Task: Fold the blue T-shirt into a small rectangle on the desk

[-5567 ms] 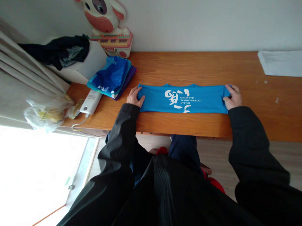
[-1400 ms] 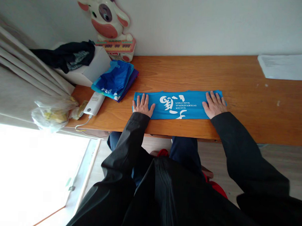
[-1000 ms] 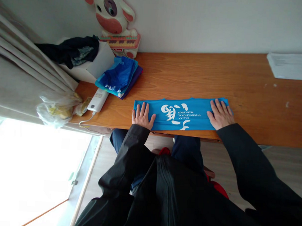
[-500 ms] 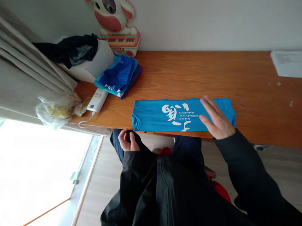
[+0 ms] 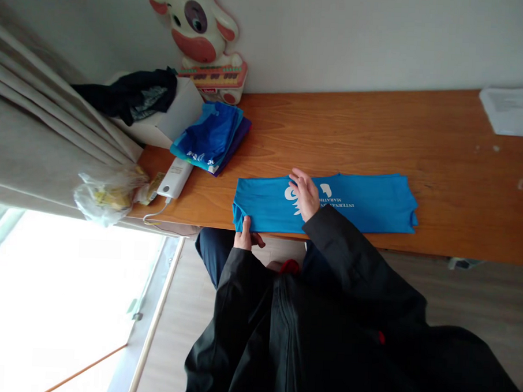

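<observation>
A bright blue T-shirt, folded into a long strip with white lettering, lies flat along the table's near edge. My left hand is at its near left corner, thumb on top and the other fingers below the edge, gripping the cloth. Over the middle of the strip is my right hand, fingers extended and a little apart, covering part of the white print. Whether its palm presses on the cloth I cannot tell.
Folded blue and purple clothes lie at the left, beside a white power strip and a plastic bag. Behind them stand a white box with dark cloth and a cow-shaped toy keyboard. White sheets lie far right.
My right hand has moved left from the right part of the shirt to its middle. My left hand has risen from beside the table edge to the shirt's near left corner.
</observation>
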Demonstrator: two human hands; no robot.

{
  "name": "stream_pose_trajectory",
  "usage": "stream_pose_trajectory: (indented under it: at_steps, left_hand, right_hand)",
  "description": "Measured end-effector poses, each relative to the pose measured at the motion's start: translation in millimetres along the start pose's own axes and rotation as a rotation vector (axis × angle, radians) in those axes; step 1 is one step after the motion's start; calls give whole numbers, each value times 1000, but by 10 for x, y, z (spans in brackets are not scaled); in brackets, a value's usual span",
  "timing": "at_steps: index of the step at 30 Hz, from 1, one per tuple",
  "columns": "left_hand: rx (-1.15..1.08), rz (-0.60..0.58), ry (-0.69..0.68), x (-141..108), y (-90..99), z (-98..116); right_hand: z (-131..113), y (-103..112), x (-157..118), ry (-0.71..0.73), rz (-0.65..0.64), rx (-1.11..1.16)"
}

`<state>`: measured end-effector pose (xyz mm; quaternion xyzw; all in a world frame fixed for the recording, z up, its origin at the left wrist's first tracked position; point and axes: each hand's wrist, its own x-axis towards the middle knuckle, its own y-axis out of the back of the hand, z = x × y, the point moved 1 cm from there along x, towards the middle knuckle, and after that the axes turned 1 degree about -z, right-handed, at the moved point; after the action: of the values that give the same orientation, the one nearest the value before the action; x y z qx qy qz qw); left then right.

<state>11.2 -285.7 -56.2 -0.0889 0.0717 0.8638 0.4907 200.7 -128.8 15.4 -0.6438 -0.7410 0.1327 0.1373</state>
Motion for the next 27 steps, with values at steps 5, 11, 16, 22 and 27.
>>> stream_pose_trajectory:
  at_steps: [5, 11, 16, 22, 27]
  left_hand:
    - [-16, -30, 232, 11, 42, 36]
    - [15, -24, 197, -83, 90, 53]
    - [18, 192, 148, -224, 153, -10]
    - [-158, 381, 122, -228, 246, 206]
    - [-349, -129, -49, -163, 156, 577]
  right_hand:
    - [83, 48, -54, -18, 100, 164]
    - [79, 54, -57, -6, 76, 184]
    - [143, -24, -125, -7, 68, 242]
    - [174, -252, -214, -86, 30, 294]
    - [213, -268, -149, -100, 68, 374]
